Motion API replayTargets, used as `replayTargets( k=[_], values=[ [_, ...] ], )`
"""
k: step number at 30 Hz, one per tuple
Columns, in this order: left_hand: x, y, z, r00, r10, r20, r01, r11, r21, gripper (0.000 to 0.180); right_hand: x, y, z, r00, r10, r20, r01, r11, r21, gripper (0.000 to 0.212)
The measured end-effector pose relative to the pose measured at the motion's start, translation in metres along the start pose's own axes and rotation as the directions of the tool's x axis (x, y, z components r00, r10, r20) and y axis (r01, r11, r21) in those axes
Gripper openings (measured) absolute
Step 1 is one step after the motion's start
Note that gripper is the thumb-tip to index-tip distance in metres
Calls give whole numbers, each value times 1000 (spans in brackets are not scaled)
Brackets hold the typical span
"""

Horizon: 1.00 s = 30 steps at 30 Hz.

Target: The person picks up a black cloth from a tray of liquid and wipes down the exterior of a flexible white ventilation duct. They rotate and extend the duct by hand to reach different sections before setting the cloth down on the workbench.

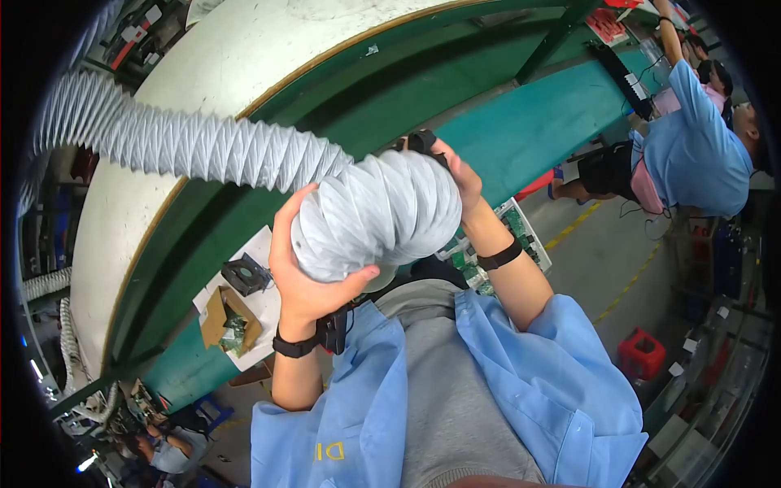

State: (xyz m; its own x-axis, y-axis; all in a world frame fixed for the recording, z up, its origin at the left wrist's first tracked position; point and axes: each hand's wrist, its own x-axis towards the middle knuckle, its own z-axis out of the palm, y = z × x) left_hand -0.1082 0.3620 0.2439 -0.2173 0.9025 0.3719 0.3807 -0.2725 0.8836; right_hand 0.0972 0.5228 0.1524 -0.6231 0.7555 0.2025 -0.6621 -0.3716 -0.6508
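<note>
A thick grey-white flexible duct hose [382, 207] with ribbed folds comes from the upper left and bends down toward me. My left hand [307, 281] wraps round its near left side, thumb laid across the folds. On the far right side of the bend, my right hand [460, 175] presses against the hose; several of its fingers are hidden behind it. A black wrist strap with a small device [329, 329] sits on my left wrist, and a black band [500, 254] is on my right. The lower end of the hose is mostly hidden.
Beyond the hose are a pale curved overhead panel [211, 57] and a green bench [545, 122]. A small black fan [246, 275] and an open cardboard box [230, 321] lie below left. Circuit boards fill a white tray [521, 232]. A co-worker [691, 146] stands at right.
</note>
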Motion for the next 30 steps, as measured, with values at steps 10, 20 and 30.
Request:
replayTargets(
  k=[10,20,30],
  values=[
    [9,6,5,998,50,32,-57,949,309,93,6,-51,23,903,-422,-85,293,747,-597,32],
    [1,-9,17,983,161,89,-182,907,380,88,12,-60,59,927,-274,257,338,312,-888,29],
    [19,-14,17,945,209,250,-286,900,328,85,15,-65,60,957,-158,242,285,375,-882,25]
  ],
)
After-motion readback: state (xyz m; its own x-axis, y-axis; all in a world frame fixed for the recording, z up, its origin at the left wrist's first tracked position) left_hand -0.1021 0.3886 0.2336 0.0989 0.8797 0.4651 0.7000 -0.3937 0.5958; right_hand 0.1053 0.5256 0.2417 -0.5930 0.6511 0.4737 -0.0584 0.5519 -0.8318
